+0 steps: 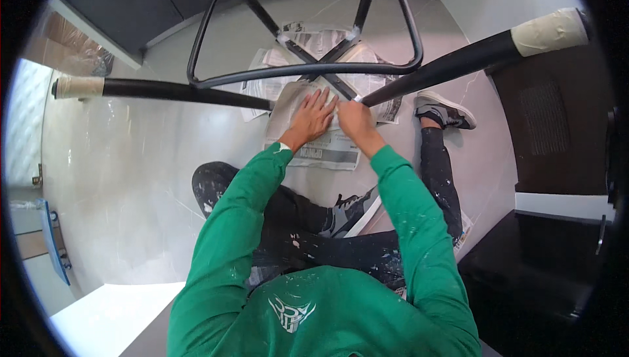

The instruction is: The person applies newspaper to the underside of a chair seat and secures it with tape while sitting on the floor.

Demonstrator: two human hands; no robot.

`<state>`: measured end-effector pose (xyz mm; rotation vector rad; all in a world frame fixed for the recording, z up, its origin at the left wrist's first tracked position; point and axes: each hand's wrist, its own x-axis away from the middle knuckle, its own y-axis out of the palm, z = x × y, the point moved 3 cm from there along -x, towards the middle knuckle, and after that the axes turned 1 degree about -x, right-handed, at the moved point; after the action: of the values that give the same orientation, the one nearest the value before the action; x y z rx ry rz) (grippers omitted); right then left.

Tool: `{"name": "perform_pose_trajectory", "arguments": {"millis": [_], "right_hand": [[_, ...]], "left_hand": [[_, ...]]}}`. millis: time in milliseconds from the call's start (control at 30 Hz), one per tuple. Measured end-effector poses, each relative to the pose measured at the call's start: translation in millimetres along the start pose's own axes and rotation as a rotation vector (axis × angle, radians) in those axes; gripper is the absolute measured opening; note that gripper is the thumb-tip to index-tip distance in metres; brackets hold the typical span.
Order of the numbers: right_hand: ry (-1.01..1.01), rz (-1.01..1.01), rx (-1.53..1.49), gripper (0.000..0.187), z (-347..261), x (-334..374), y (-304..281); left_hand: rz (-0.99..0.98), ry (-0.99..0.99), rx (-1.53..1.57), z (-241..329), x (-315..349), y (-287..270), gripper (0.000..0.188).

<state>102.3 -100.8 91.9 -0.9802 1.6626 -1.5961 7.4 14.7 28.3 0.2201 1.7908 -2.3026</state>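
A black metal stool frame (pixel 262 73) stands upside down, its legs splayed up toward me. Sheets of newspaper (pixel 327 156) lie around the crossed bars (pixel 318 67) at its base. My left hand (pixel 312 120) presses flat on the newspaper, fingers spread, beside a bar. Close to its fingertips, my right hand (pixel 357 123) is closed with curled fingers at the edge of the paper, next to the base of one leg. Whatever its fingers pinch is hidden. Beige masking tape (pixel 549 32) wraps the end of the right leg, and similar tape (pixel 80 87) covers the left one.
My legs are folded around the work, with one shoe (pixel 445 109) on the right and another shoe (pixel 350 213) near the middle. A dark panel (pixel 544 118) stands on the right. Plastic-wrapped items (pixel 72 46) sit far left on the grey floor (pixel 144 154).
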Motion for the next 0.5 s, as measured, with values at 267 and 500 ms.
{"name": "perform_pose_trajectory", "arguments": {"millis": [267,500], "right_hand": [[-0.049,0.095,-0.250,0.036,28.5,72.8,-48.4],[-0.012,0.120,-0.239,0.032,25.4,97.7,-52.8]], "left_hand": [[0.022,-0.022,-0.026,-2.6,5.9,5.7,0.061],[-0.001,-0.042,-0.020,-2.1,2.9,5.6,0.062]]}}
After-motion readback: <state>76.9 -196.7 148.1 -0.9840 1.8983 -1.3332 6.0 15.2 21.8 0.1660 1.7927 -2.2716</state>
